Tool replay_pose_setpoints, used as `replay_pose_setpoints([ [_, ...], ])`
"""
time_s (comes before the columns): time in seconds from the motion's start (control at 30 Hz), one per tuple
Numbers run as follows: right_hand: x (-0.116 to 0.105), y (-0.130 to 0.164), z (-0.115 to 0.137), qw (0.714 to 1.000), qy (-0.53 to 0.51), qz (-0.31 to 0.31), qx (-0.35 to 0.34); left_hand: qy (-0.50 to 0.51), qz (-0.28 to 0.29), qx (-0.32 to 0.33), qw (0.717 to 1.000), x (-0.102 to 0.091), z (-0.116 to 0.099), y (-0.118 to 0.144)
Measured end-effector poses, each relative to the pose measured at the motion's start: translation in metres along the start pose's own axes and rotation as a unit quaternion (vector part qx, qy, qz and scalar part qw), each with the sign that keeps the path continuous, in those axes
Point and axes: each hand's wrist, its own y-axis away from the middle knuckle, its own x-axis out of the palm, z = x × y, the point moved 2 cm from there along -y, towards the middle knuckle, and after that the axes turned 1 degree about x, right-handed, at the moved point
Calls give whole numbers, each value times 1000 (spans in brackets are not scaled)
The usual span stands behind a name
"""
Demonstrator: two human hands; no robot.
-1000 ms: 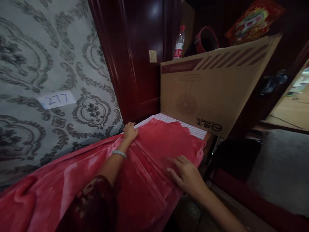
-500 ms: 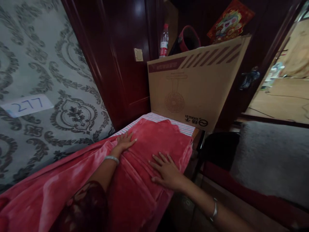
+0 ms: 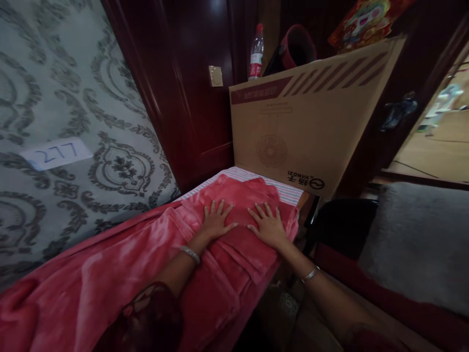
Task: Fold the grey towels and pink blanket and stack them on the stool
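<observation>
A red plush blanket (image 3: 110, 274) lies along a narrow bed beside the wall, its far end folded in layers. My left hand (image 3: 216, 222) lies flat on that folded end, fingers spread. Just to its right my right hand (image 3: 269, 226) presses palm-down on the same blanket, fingers apart. Neither hand grips anything. A striped sheet (image 3: 282, 188) shows beyond the blanket's far edge.
A big cardboard box (image 3: 311, 112) stands at the bed's far end. Behind it are a water bottle (image 3: 256, 53) and a red round object (image 3: 298, 46). Patterned wall with a label "277" (image 3: 54, 152) at left. Dark wood panels behind. A grey cushion (image 3: 417, 244) lies right.
Both hands slid toward the blanket's far end and closer together. My left hand moved right from the wall side; my right hand moved up and forward.
</observation>
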Motion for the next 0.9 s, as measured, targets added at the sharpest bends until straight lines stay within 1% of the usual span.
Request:
replay_pose_setpoints([
  [0.07, 2, 0, 0, 1000, 14, 1, 1, 15, 12, -2, 1000, -5, -2, 0],
  [0.2, 7, -2, -3, 999, 35, -8, -6, 63, 72, 5, 995, -21, -2, 3],
  [0.27, 11, -2, -4, 999, 43, -14, -10, 64, 66, 4, 996, -33, 6, 8],
  [0.33, 15, -2, -4, 999, 49, -18, -10, 45, 24, -32, 998, -45, 23, 19],
  [0.43, 19, -1, -6, 998, 61, -15, -11, 22, -32, -131, 991, -59, 61, 46],
  [0.53, 15, -2, -8, 998, 64, -12, -14, 34, -35, -199, 979, -62, 102, 79],
  [0.63, 1, -4, -2, 999, 46, -6, -3, 72, -35, -230, 970, -59, 138, 109],
  [0.7, -13, 1, 12, 1000, 17, -26, -1, 88, -40, -238, 967, -57, 156, 123],
  [0.77, -27, 16, 38, 998, -42, -42, -27, 113, -52, -229, 965, -55, 169, 130],
  [0.8, -32, 27, 53, 995, -80, -33, -51, 132, -61, -224, 964, -54, 173, 131],
  [0.87, -38, 52, 83, 986, -142, 25, -88, 173, -80, -214, 958, -51, 180, 127],
  [0.9, -38, 66, 95, 982, -150, 60, -100, 188, -87, -212, 955, -49, 183, 123],
])
